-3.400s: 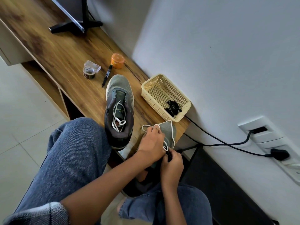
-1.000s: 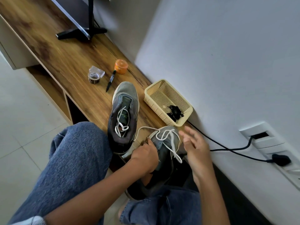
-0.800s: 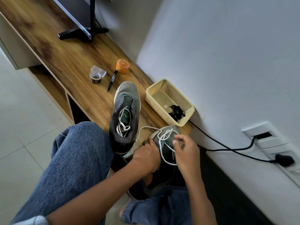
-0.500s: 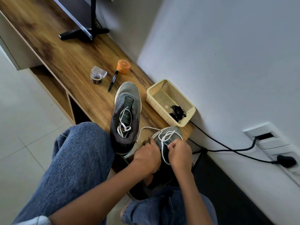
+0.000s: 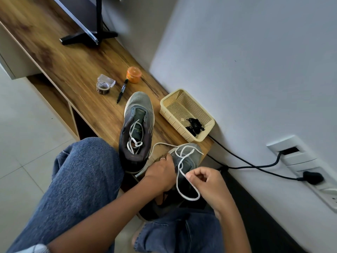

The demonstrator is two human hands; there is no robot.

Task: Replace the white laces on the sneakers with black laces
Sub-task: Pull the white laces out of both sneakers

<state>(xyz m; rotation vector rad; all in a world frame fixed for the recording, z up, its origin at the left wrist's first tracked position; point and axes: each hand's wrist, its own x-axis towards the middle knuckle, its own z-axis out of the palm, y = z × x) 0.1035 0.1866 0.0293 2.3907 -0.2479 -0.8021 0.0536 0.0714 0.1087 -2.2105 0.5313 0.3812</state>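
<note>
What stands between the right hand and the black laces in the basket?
Nothing visible blocks that path. The black laces lie uncovered in the open basket, beyond the toe of the shoe held by the left hand. However, the right hand is occupied: it pinches the white lace.

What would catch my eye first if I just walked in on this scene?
Probably the right hand, pinching a loop of white lace pulled out of the grey sneaker that the left hand steadies at the near end of the wooden shelf. Beside it a second grey sneaker stands with its white lace loose, and a cream plastic basket by the wall holds the bundled black laces.
</note>
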